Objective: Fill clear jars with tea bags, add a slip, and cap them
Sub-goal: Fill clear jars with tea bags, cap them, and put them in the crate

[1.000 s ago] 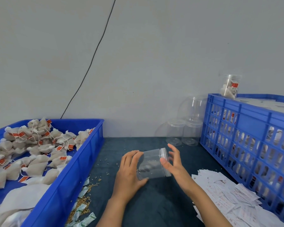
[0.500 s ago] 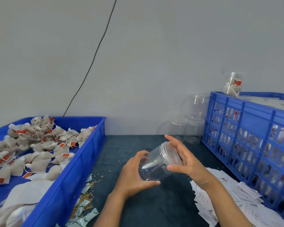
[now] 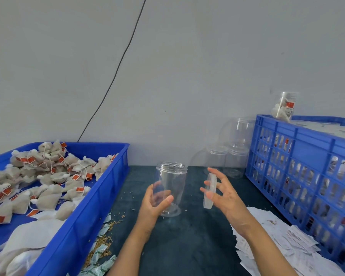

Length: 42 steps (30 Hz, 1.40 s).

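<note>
Slips: loose white heap, near right on the dark mat, under the right forearm. None taken up yet.

Spilled grain and small sachets: scattered along the foot of the left bin.

Left hand: wrapped around the lower body of the jar, thumb across the front, fingers showing through the clear wall behind.

Jar: clear, empty, now upright with the base on or just above the mat (cannot tell which), mouth open upward. Half a second ago tilted on its side with the lid on; a second ago lying nearly flat between both hands.

Lid: clear disc, now off the jar, held edge-on just right of it, well clear of the mouth.

Right hand: thumb and inner fingers pinching the lid, outer fingers splayed loose.

Meaning for task: uncapping done; jar ready for filling; lid probably to be set down first to free a hand.

Tea bags: pale pouches with red tags, piled in the blue bin at left, within reach of the left hand.

Blue crate: slatted, right side, filled jars visible through the slats.

Spare jars: empty, capped, stacked against the wall.

Filled jar: atop the crate, far right.
</note>
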{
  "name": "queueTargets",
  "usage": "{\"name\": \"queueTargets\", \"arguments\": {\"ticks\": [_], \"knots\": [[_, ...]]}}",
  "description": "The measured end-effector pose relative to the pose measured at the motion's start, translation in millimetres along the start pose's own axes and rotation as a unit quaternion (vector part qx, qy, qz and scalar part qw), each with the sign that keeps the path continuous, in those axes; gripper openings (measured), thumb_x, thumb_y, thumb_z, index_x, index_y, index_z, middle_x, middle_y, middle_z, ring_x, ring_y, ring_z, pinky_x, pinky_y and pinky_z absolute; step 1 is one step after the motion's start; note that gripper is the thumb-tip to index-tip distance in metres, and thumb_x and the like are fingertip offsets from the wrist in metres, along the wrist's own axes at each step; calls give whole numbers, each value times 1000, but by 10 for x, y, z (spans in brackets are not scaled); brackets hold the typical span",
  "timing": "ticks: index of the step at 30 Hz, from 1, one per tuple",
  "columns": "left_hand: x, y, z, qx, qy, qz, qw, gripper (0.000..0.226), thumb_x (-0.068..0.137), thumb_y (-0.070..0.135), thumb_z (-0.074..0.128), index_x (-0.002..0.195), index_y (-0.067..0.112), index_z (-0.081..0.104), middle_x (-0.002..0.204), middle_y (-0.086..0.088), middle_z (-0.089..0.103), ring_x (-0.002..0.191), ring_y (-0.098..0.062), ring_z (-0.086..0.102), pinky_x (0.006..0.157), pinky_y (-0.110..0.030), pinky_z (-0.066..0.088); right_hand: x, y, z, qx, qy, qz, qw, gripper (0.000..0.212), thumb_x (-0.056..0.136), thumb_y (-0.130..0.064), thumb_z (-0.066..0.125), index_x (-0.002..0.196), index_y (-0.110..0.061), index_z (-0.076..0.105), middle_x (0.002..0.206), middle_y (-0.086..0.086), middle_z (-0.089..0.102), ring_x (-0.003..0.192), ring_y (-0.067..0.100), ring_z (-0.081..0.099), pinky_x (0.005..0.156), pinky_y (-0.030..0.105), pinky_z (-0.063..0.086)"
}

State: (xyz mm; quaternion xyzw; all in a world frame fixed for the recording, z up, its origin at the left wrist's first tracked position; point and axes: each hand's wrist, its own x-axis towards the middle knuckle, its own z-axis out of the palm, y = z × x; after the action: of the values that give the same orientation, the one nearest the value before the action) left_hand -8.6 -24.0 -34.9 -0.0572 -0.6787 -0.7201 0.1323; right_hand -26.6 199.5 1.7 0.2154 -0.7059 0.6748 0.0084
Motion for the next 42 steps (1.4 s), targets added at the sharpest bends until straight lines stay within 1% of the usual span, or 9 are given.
{"name": "queueTargets", "arguments": {"ticks": [4,9,11,15,20,28,31,35,42], "knots": [[36,-48,-19,17,-4,-7,1000,92,45,46,80,129,22,50,117,-4,66,108,-19,64,91,-29,53,15,196,77,13,74,25,997,66,69,-19,85,113,-31,37,124,10,45,97,13,67,79,21,51],[56,-110,15,20,16,-22,999,80,50,51,85,115,14,56,109,-7,70,103,-18,67,79,-22,54,-8,321,103,-98,71,58,991,59,74,-13,82,108,-19,34,125,6,44,111,18,55,88,26,51],[78,-149,6,26,19,-35,999,77,52,42,94,112,14,54,110,-6,70,102,-16,68,77,-20,54,-24,347,109,-163,65,66,982,59,74,-19,83,106,-19,34,124,0,42,110,17,52,87,24,47],[102,-233,-30,73,-22,-59,995,90,36,40,93,109,17,46,116,1,65,110,-9,63,96,-28,50,-50,418,95,-242,57,53,967,57,73,-23,82,103,-20,34,118,-3,40,106,10,46,73,10,36],[118,-280,-47,130,-76,-56,987,95,34,44,93,109,16,39,122,11,59,117,7,54,103,-19,43,-57,509,74,-333,28,43,941,59,74,-25,78,114,-23,34,119,-3,36,116,11,38,90,16,33],[142,-250,-73,128,-88,-68,986,97,37,40,92,114,16,38,127,9,56,123,3,50,109,-28,41,-49,559,87,-352,-15,41,935,72,79,-36,71,134,-37,23,130,-11,24,125,9,26,105,24,28],[152,-223,-119,121,-113,-85,983,98,39,36,93,116,17,37,130,8,54,125,-1,48,111,-29,39,-50,570,101,-317,4,34,948,60,86,-47,65,132,-38,28,128,-14,29,123,5,28,104,27,29],[157,-191,-189,118,-152,-104,976,87,52,20,94,117,25,37,132,10,53,124,1,48,103,-17,40,-45,578,103,-315,31,32,948,43,93,-42,58,127,-38,33,122,-12,36,117,5,33,97,23,31],[166,-129,-211,95,-181,-112,972,85,62,-1,88,121,28,34,137,5,53,130,-7,48,111,-29,38,-23,605,100,-356,30,32,934,35,94,-30,56,123,-33,37,116,-12,37,111,5,35,89,18,30]]}}
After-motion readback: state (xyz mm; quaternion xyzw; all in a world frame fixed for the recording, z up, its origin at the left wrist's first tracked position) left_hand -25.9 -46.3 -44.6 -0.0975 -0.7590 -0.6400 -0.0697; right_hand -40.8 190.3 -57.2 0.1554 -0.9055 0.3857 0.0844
